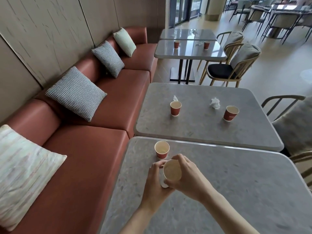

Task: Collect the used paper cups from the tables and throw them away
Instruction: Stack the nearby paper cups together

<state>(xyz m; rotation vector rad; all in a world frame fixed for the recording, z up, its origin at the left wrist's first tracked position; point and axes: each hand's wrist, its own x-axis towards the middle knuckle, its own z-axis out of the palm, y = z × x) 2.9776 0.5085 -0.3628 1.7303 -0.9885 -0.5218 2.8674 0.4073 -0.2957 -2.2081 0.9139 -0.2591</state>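
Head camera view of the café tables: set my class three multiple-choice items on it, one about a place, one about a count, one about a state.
1. Where does the crumpled white paper napkin lie?
A. on the red-brown bench sofa
B. on the second grey stone-look table
C. on the floor

2. How many red paper cups stand free on the tables, not held?
A. three
B. five
C. eight

3. What are the hands doing?
A. both hold one cup
B. both rest flat on the table
C. both lift a cushion

Answers:
1 B: it lies on the second table, between two cups.
2 B: one on the nearest table, two on the second, two on the third.
3 A: the left hand and right hand curl round the held paper cup.
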